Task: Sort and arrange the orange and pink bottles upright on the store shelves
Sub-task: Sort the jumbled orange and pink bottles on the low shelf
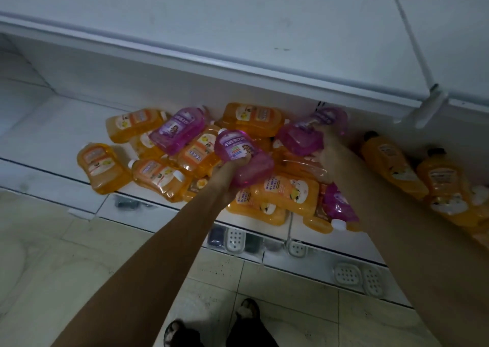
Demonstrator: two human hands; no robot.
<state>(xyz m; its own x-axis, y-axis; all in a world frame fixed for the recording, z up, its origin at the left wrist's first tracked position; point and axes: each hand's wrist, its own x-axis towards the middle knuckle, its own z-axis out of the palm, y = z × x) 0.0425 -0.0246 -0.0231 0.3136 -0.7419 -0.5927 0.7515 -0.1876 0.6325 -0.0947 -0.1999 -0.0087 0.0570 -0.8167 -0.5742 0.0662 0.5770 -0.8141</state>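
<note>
Pale floor tiles (79, 254) lie nearest, with the person's sandalled feet (211, 328) at the bottom edge and a low white shelf (53, 124) beyond them. Under its front lip sit white perforated soap dishes (346, 274). On the shelf a loose heap of orange bottles (285, 196) lies flat, pink ones mixed in, one pink bottle (340, 206) resting near the front edge with its white cap outward.

The left hand (225, 177) reaches into the heap, its fingers (244, 160) clenched around the lower body of a pink bottle with a purple label (239, 148), which tilts up and left above the pile (the thumb side is hidden). Further in, the right hand (326, 145) rests against a second pink bottle (304, 135); I cannot tell whether its fingers grip it, since the bottle and forearm cover them.

At the back right, two orange bottles with dark caps (391, 166) stand upright against the rear wall. A white upper shelf (238, 29) overhangs everything.
</note>
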